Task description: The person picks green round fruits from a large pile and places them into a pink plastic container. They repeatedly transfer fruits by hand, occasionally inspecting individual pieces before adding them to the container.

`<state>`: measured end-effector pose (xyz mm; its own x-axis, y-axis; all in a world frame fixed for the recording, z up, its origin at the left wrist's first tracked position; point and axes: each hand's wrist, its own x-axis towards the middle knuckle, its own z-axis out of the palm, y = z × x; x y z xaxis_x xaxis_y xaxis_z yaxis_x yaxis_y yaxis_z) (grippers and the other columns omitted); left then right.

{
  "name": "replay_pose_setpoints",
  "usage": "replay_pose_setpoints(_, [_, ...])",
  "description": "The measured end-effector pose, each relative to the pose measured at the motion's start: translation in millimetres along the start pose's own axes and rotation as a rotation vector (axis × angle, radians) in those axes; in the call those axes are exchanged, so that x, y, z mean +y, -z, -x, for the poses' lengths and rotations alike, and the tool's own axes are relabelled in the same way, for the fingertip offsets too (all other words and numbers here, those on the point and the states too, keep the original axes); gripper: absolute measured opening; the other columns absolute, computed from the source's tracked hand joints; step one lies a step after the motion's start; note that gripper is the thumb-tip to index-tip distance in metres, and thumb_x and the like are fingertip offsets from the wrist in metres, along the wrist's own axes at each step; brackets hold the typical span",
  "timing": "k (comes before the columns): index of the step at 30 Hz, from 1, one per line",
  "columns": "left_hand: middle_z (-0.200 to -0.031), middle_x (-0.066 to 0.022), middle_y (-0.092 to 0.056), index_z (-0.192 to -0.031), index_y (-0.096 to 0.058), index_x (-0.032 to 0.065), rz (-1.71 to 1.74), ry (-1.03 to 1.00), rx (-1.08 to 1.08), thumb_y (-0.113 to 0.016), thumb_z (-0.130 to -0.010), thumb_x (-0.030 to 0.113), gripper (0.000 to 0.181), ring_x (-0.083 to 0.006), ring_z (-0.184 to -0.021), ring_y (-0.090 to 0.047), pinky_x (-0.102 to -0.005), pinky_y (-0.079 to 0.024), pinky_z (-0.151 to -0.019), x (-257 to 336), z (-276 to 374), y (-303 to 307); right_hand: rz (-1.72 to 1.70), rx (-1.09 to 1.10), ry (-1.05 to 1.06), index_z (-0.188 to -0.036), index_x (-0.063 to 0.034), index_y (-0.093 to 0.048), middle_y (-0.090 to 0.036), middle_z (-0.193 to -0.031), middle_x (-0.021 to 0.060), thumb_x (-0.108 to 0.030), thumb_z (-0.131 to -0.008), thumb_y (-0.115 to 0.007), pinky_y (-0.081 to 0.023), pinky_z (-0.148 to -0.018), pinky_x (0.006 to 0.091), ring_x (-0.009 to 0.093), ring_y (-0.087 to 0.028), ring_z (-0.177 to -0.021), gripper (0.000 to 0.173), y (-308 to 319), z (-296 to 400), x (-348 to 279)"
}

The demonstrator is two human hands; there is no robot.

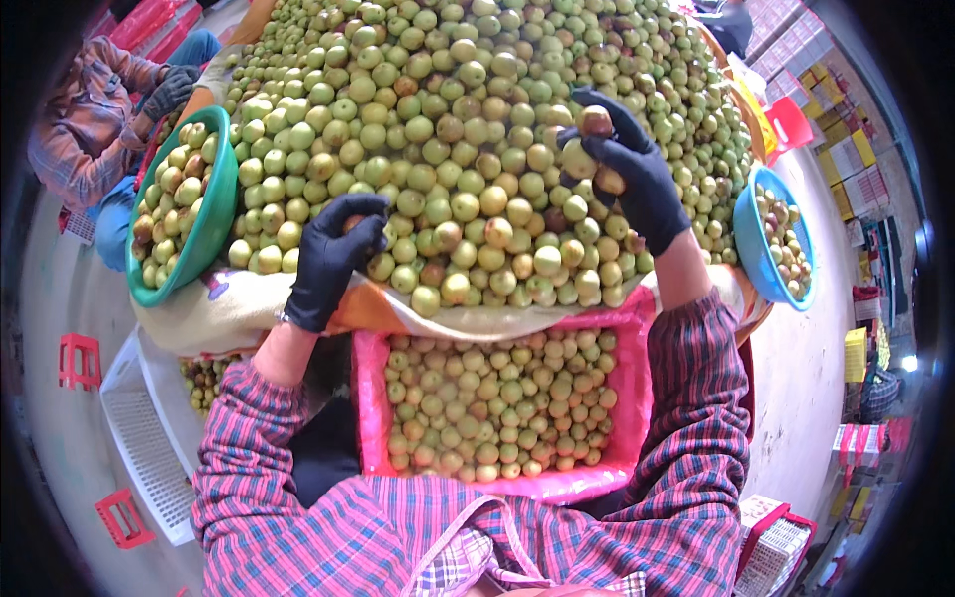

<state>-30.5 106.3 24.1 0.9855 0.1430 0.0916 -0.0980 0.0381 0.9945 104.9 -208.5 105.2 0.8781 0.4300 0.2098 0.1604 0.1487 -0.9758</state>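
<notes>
A large heap of round green and reddish-brown fruits (462, 149), which look like jujubes, covers the cloth-lined surface before me. My left hand (328, 261), in a black glove, is curled around a reddish jujube (354, 222) at the heap's near left edge. Farther right, my right hand (638, 175), gloved the same way, holds three jujubes (579, 158) above the heap; one is dark red-brown. Below the cloth's edge, close to my body, stands a crate with a pink plastic liner (633, 425), holding many jujubes.
A green basin (224, 194) of jujubes sits at the left edge, a blue basket (741, 216) at the right. On the left are a person in a plaid shirt (89, 142), red stools (79, 362) and a white crate (145, 440). White crates (772, 548) stand at lower right.
</notes>
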Motion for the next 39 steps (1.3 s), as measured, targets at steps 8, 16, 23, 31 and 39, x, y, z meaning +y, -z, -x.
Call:
replay_pose_setpoints(8, [-0.082, 0.0003, -0.063, -0.127, -0.056, 0.0048, 0.029, 0.401, -0.435, -0.067, -0.086, 0.020, 0.045, -0.0060, -0.069, -0.059, -0.0187, -0.044, -0.057, 76.8, 89.2, -71.8, -0.190, -0.152, -0.388, -0.139, -0.0057, -0.045, -0.053, -0.133, 0.0052, -0.005, -0.082, -0.064, -0.049, -0.092, 0.0298, 0.017, -0.060, -0.109, 0.060, -73.6, 142.3, -23.6])
replay_pose_setpoints(16, [-0.115, -0.0024, -0.062, -0.130, -0.053, 0.0046, 0.000, 0.259, -0.485, -0.075, -0.081, 0.014, 0.054, -0.0101, -0.103, -0.057, -0.0258, -0.050, -0.088, 51.7, 160.6, -99.6, 0.474, -0.287, -0.152, -0.141, -0.0095, -0.046, -0.058, -0.128, 0.0033, -0.010, -0.082, -0.072, -0.047, -0.090, 0.0258, 0.009, -0.057, -0.104, 0.064, -104.4, 235.9, -21.4])
replay_pose_setpoints(23, [-0.116, -0.0021, -0.062, -0.123, -0.058, 0.0054, -0.093, 0.261, -0.492, -0.078, -0.077, 0.011, 0.051, -0.0109, -0.106, -0.056, -0.0272, -0.046, -0.094, 37.4, 184.8, -96.0, -0.416, -0.003, -0.670, -0.138, -0.0061, -0.046, -0.060, -0.121, 0.0076, -0.018, -0.089, -0.064, -0.052, -0.085, 0.0298, 0.015, -0.061, -0.101, 0.053, -91.7, 274.6, -6.8])
replay_pose_setpoints(31, [-0.097, -0.0007, -0.065, -0.117, -0.061, 0.0045, -0.069, 0.525, -0.464, -0.074, -0.080, 0.014, 0.040, -0.0064, -0.082, -0.060, -0.0213, -0.050, -0.070, 43.4, 188.2, -90.9, -0.384, -0.012, -0.688, -0.128, -0.0061, -0.052, -0.063, -0.102, 0.0077, -0.029, -0.093, -0.057, -0.051, -0.065, 0.0249, 0.015, -0.062, -0.076, 0.042, -102.7, 278.1, 16.3])
replay_pose_setpoints(39, [-0.083, -0.0018, -0.063, -0.110, -0.060, 0.0008, 0.153, 0.740, -0.494, -0.068, -0.083, 0.021, 0.035, -0.0076, -0.062, -0.058, -0.0196, -0.044, -0.051, 28.7, 185.7, -79.0, -0.304, -0.044, -0.724, -0.112, -0.0066, -0.058, -0.062, -0.088, 0.0061, -0.034, -0.095, -0.050, -0.046, -0.052, 0.0235, 0.012, -0.059, -0.066, 0.033, -100.0, 274.2, 33.6])
